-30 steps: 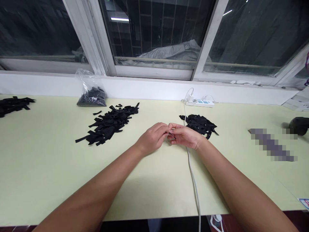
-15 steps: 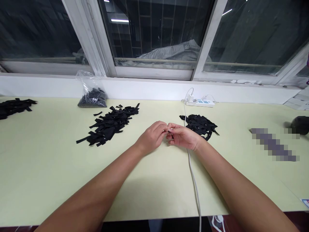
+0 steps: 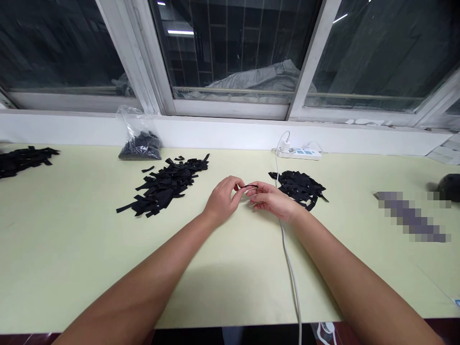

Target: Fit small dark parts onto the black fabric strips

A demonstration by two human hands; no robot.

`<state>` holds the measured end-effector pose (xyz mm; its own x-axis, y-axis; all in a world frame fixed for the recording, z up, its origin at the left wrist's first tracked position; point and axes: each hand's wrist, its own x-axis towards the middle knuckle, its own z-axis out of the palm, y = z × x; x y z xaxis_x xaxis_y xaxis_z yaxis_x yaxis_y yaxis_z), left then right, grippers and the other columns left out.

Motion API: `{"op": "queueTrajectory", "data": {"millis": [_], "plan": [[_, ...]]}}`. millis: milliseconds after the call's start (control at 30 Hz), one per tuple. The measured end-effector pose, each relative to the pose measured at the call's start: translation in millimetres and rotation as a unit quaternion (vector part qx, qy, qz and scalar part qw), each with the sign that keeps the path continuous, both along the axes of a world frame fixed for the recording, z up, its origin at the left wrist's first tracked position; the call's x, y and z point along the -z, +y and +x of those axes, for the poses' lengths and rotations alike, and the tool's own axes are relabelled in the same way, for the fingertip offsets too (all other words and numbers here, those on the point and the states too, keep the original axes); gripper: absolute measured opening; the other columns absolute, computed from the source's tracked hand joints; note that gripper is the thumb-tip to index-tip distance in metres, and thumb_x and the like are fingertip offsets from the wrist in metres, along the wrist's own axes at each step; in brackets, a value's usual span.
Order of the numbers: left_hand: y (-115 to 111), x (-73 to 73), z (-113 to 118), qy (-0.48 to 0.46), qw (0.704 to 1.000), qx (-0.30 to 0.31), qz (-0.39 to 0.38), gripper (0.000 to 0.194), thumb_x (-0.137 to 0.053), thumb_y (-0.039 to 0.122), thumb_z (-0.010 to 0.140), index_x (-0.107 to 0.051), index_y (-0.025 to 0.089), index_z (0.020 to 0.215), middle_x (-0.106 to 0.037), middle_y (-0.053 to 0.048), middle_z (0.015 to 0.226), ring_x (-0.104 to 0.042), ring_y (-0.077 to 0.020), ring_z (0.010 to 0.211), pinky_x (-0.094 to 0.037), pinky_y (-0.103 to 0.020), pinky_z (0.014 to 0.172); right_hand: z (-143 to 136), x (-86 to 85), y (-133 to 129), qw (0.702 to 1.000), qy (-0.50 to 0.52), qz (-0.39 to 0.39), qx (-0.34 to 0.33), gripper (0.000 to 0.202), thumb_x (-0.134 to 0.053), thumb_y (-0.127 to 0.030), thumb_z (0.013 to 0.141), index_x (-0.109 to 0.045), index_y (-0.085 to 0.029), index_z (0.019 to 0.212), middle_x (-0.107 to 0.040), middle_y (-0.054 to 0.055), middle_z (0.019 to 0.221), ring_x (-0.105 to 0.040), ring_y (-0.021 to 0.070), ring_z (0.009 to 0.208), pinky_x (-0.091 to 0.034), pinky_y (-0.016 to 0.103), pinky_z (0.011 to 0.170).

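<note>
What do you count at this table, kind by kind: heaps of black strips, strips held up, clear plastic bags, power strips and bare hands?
Heaps of black strips: 3
Held black strip: 1
Clear plastic bag: 1
Power strip: 1
Bare hands: 2
Total: 8

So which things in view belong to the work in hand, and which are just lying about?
In use, or likely part of it:
- black strip, in the left hand, its far end by the right hand
- middle heap and right heap of similar black pieces

Apparently just lying about:
- power strip
- white cable
- pixelated item, unclear
</note>
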<state>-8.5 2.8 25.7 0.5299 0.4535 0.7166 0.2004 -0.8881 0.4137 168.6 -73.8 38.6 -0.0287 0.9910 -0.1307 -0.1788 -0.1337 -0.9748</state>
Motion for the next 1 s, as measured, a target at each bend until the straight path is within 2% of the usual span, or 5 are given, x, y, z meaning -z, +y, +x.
{"op": "queueTrajectory", "data": {"millis": [200, 500, 733, 867, 1000], "plan": [[-3, 4.9, 4, 0.004, 0.997, 0.006, -0.083, 0.008, -0.053, 0.024, 0.093, -0.054, 0.02, 0.099, -0.064, -0.001, 0.09, -0.057, -0.0136, 0.077, -0.047, -0.029, 0.072, -9, -2.2, 3, 0.984, -0.12, 0.098, 0.083, 0.028, -0.077, -0.044, 0.071, -0.069, -0.022, 0.087, -0.066, 0.003, 0.09, -0.056, 0.0164, 0.081, -0.044, 0.03, 0.068], [0, 11.5, 5, 0.021, 0.986, 0.019, -0.163, 0.025, -0.055, 0.028, 0.091, -0.046, 0.023, 0.114, -0.063, 0.0, 0.089, -0.053, -0.0128, 0.069, -0.043, -0.027, 0.064, 4, 4.1, 10, 0.961, -0.169, 0.081, 0.205, 0.034, -0.071, -0.052, 0.074, -0.055, -0.022, 0.069, -0.056, 0.002, 0.067, -0.06, 0.02, 0.072, -0.042, 0.031, 0.063], [3, 16.5, 4, 0.078, 0.981, -0.005, -0.179, 0.036, -0.06, 0.035, 0.087, -0.046, 0.023, 0.119, -0.061, -0.005, 0.11, -0.057, -0.0156, 0.084, -0.047, -0.031, 0.072, 65, -16.4, -2, 0.794, -0.528, 0.007, 0.302, 0.02, -0.059, -0.038, 0.079, -0.061, -0.022, 0.068, -0.065, 0.005, 0.07, -0.055, 0.0204, 0.068, -0.037, 0.034, 0.065], [1, 12.9, 3, 0.111, 0.969, -0.01, -0.222, 0.033, -0.056, 0.035, 0.09, -0.046, 0.025, 0.12, -0.061, -0.004, 0.113, -0.058, -0.0158, 0.089, -0.048, -0.034, 0.081, 108, -16.0, -12, 0.763, -0.54, -0.138, 0.326, 0.014, -0.058, -0.032, 0.077, -0.066, -0.021, 0.073, -0.068, 0.008, 0.078, -0.059, 0.0227, 0.072, -0.041, 0.034, 0.064], [1, 12.4, 3, 0.117, 0.966, -0.014, -0.229, 0.033, -0.055, 0.034, 0.09, -0.046, 0.025, 0.12, -0.061, -0.004, 0.113, -0.058, -0.0164, 0.092, -0.048, -0.035, 0.084, 124, -10.3, -15, 0.72, -0.556, -0.169, 0.38, 0.037, -0.059, -0.031, 0.077, -0.067, -0.017, 0.11, -0.069, 0.015, 0.1, -0.062, 0.0313, 0.096, -0.047, 0.039, 0.075]]}}
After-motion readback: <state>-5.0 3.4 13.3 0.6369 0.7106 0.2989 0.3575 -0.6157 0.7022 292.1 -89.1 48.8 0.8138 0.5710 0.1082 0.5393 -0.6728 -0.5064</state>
